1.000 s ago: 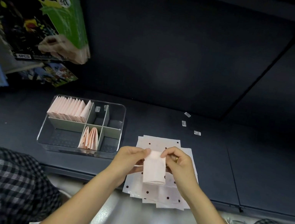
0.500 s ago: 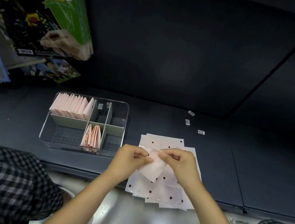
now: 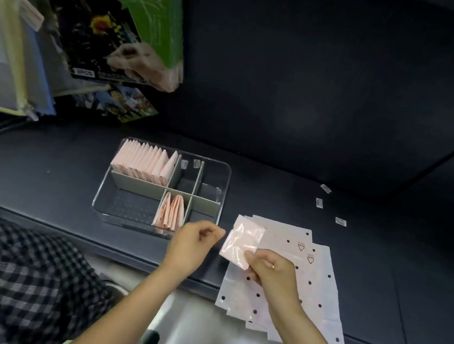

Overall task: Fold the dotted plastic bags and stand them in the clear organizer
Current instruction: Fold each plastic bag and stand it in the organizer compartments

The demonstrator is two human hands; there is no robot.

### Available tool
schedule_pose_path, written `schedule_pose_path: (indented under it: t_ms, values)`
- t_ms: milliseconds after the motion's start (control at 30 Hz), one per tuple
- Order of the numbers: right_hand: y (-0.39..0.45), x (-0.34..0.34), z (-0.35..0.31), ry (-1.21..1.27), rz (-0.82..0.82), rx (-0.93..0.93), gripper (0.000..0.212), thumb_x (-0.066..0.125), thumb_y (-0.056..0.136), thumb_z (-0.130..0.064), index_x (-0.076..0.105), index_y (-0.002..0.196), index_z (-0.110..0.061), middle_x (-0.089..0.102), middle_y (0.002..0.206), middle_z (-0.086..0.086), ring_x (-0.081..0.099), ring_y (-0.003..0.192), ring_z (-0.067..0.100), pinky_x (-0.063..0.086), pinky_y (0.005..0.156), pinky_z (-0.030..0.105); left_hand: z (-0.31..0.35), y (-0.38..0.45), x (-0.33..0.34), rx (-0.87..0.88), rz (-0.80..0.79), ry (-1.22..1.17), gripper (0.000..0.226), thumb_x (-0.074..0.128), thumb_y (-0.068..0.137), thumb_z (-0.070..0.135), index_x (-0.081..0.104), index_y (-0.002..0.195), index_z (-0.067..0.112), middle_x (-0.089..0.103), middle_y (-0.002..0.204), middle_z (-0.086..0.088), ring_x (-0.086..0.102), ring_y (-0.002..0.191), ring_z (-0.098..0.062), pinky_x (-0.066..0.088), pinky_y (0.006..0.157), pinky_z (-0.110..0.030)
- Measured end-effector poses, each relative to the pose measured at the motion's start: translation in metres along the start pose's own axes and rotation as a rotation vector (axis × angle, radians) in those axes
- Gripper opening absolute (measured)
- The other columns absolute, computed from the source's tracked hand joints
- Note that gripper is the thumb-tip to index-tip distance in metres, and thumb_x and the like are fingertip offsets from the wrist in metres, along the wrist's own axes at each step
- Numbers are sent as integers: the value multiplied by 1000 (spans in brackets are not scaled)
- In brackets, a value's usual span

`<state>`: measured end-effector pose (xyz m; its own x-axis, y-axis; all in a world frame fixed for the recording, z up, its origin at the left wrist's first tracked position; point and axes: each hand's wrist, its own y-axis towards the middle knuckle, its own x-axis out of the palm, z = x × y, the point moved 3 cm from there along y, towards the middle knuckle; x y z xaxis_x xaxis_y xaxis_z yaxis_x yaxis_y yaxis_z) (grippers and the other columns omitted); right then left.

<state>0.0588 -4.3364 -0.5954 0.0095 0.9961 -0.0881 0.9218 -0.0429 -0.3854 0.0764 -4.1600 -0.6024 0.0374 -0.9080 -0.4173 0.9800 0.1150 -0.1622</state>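
Right hand (image 3: 272, 272) is pinching the small folded pale-pink plastic bag (image 3: 242, 242), light, limp and slippery, by its lower corner above the counter (image 3: 382, 276), beside the clear compartmented organizer (image 3: 225, 183); left hand (image 3: 193, 241) is hovering loosely curled, holding nothing

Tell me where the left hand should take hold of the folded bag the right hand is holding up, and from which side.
Pinch the folded bag at its free left edge, coming in from the left. The right hand pinches its lower right corner, so the left edge is bare and faces the left hand, which hangs close beside it holding nothing. A thumb-and-finger grip suits so flat a packet.
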Motion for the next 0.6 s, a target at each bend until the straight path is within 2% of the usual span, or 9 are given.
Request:
schedule_pose_path:
  t_ms: [100, 200, 367, 500, 600]
  values:
    - [2, 4, -1, -40, 2, -9, 13, 68, 84, -13, 69, 72, -7, 62, 59, -2, 53, 51, 4, 47, 59, 16, -17, 20, -22, 110, 170, 475, 23, 53, 94, 32, 68, 107, 21, 55, 108, -5, 50, 101, -22, 45, 86, -35]
    - [-1, 10, 0, -95, -25, -12, 13, 67, 85, -12, 69, 74, -4, 62, 58, -6, 53, 50, 0, 43, 55, 11, -35, 40, -42, 139, 236, 684, 28, 48, 96, 33, 63, 115, 20, 51, 110, -7, 45, 102, -25, 40, 85, -35]
    - [-3, 20, 5, -144, -49, 3, 15, 67, 85, -12, 69, 76, 1, 61, 58, -4, 54, 50, 0, 42, 54, 10, -52, 67, -56, 180, 105, 862, 38, 42, 95, 47, 55, 123, 26, 47, 114, -7, 41, 104, -26, 38, 86, -35]
    - [-2, 32, 6, -171, -59, 35, 15, 68, 84, -11, 68, 74, 0, 61, 58, -3, 56, 50, 3, 43, 55, 11, -57, 76, -58, 245, -27, 967, 44, 32, 94, 58, 61, 112, 30, 43, 112, -3, 37, 108, -22, 34, 87, -36]
    - [8, 48, -3, -213, -46, 15, 14, 67, 85, -13, 69, 75, -3, 65, 60, -1, 60, 53, 4, 47, 57, 11, -64, 72, -61, 250, 8, 940, 42, 36, 92, 59, 63, 102, 28, 41, 108, -2, 37, 103, -22, 33, 81, -35]
